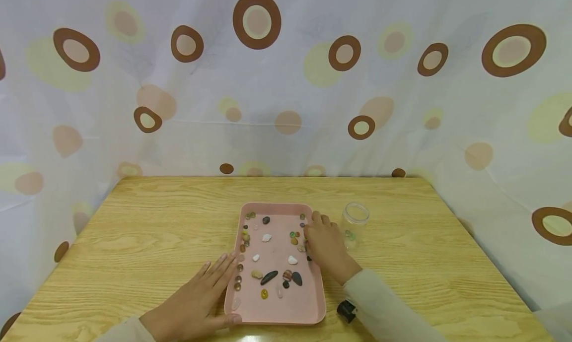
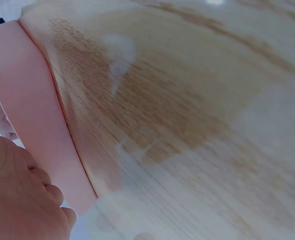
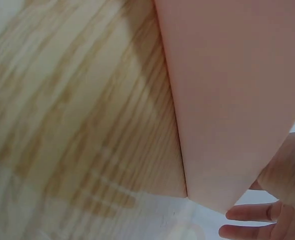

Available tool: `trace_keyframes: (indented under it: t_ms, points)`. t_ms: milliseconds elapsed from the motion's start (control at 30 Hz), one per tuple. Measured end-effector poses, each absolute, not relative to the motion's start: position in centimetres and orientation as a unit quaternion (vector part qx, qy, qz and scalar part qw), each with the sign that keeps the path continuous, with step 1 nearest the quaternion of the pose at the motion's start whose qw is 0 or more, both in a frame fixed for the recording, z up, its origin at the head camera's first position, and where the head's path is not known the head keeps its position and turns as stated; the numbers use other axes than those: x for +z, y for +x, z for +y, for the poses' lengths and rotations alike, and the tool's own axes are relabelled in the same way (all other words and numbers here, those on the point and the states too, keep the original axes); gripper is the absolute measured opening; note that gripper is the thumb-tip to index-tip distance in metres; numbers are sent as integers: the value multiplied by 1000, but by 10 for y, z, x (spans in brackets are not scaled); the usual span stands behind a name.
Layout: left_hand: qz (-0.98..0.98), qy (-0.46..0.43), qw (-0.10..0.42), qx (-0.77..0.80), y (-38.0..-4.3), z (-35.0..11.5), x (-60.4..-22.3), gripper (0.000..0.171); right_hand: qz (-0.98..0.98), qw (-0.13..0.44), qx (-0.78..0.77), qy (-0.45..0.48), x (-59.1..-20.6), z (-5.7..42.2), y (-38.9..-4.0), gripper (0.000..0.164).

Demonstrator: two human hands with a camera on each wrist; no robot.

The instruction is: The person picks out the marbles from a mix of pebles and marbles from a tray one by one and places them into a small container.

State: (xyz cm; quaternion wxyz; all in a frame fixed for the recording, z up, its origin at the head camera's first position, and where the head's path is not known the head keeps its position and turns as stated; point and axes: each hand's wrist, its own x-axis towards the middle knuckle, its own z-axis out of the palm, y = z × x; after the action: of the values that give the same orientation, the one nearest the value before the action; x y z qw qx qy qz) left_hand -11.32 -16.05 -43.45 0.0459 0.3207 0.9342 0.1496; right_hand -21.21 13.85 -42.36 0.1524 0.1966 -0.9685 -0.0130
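Observation:
A shallow pink tray (image 1: 277,313) lies on the wooden table with small stones spread inside. My left hand (image 1: 196,297) rests along its left rim, fingers straight, thumb at the near left corner. In the left wrist view this hand (image 2: 22,190) lies against the tray's outer wall (image 2: 42,115). Over the right rim reaches my right hand (image 1: 328,245), one finger dipping inside by the stones along that wall; whether it pinches one is hidden. Two straight fingers of the right hand (image 3: 277,205) show past the wall in the right wrist view. White stones (image 1: 292,260) and dark stones (image 1: 269,277) lie mid-tray.
A clear jar (image 1: 356,225) with some greenish stones stands just right of the right hand. Beside the right sleeve a small black device (image 1: 346,311) shows. A patterned cloth (image 1: 286,84) hangs behind the wooden table (image 1: 170,213).

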Motion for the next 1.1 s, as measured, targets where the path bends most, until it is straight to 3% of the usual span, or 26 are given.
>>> trace_keyframes:
  t_ms: [1100]
  points:
    - [935, 325, 33, 137, -113, -160, -434, 94, -973, 141, -23, 183, -422, 137, -209, 9]
